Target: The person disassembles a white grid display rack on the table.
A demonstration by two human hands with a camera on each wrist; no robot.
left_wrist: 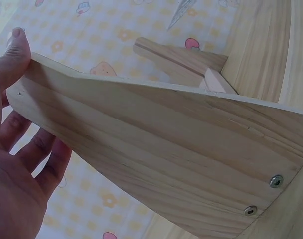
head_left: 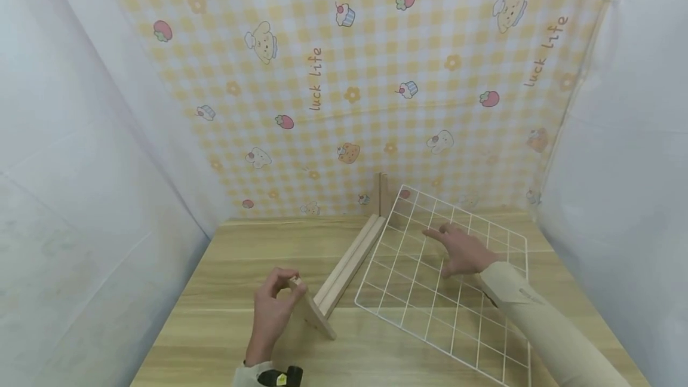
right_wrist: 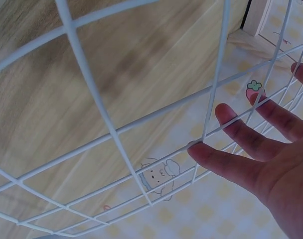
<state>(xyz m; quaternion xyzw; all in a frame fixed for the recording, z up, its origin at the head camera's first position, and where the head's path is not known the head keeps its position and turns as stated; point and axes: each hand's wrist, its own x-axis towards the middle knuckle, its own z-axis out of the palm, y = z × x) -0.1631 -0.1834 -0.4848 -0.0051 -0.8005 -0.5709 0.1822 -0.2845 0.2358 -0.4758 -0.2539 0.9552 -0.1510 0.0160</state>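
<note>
In the head view my left hand [head_left: 272, 312] holds the top of a wooden end board [head_left: 319, 317], thumb on one side and fingers on the other. That board [left_wrist: 161, 134] shows two metal screws near its lower edge in the left wrist view. Two parallel wooden bars [head_left: 349, 264] run from it to a second upright end board [head_left: 381, 194] at the back. Right of this frame, a white wire grid [head_left: 424, 279] stands at a slant. My right hand [head_left: 463, 249] is at the grid with fingers spread, and its fingertips [right_wrist: 204, 152] touch the wires.
The wood-grain tabletop [head_left: 215, 291] lies under the frame. A yellow checked cloth [head_left: 322, 136] with printed cartoons hangs behind it. White sheets hang on the left [head_left: 107, 196] and right [head_left: 618, 196].
</note>
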